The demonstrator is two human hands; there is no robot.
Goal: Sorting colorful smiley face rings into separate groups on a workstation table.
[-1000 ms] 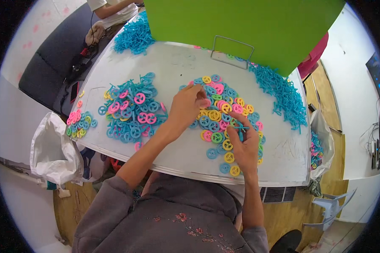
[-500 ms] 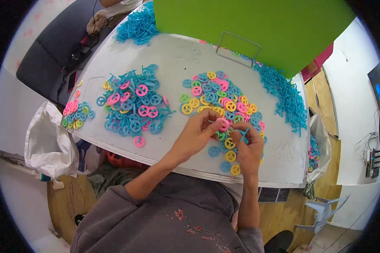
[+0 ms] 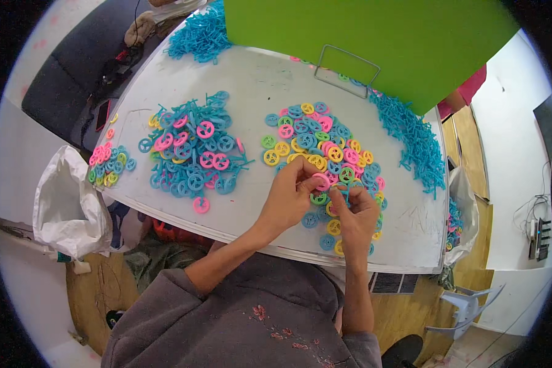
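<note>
Pinched between the thumb and fingers of my left hand (image 3: 286,199) is a pink plastic wheel (image 3: 321,182) with spokes. Just to its right, my right hand (image 3: 357,219) grips a small blue plastic stick piece (image 3: 348,194), partly hidden by the fingers. The wheel and the stick piece are close together; whether they touch I cannot tell. Both hands are over the near part of a loose pile of pink, blue, yellow and green wheels (image 3: 306,140). To the left lies a heap of blue stick pieces with wheels on them (image 3: 195,147).
Blue stick pieces lie heaped at the far left (image 3: 199,38) and along the right edge (image 3: 414,141) of the white table (image 3: 257,80). A green panel (image 3: 362,43) with a wire handle stands at the back. White sacks hang at the left (image 3: 67,208) and right (image 3: 466,214).
My right hand has shifted slightly left, and the blue stick piece has turned more upright beside the pink wheel. My left hand keeps its pinch on the wheel.
</note>
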